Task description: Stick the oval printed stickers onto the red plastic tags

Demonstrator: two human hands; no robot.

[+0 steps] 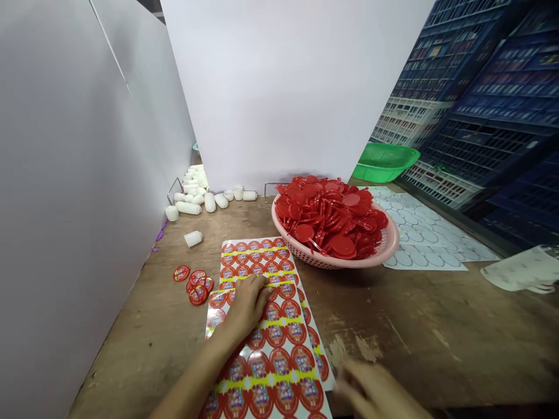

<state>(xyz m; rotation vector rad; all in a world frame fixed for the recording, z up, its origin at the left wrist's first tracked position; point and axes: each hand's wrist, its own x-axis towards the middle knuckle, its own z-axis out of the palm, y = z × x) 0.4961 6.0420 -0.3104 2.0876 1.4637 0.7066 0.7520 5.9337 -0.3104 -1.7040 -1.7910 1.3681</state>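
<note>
Your left hand [248, 304] lies flat, fingers spread a little, pressing the sticker sheet [271, 331] on the wooden table [437, 331]. Your right hand [371, 391] is blurry at the sheet's edge; you cannot tell its fingers. Stickered red discs [195, 283] lie left, the pink basket [386, 247] of red lids behind.

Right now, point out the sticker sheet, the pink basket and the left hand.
sticker sheet [279, 355]: head view, on a printed red sticker in the sheet's lower half.
pink basket [390, 244]: head view, on its right rim.
left hand [248, 304]: head view, on the back of the hand resting on the sheet.
</note>
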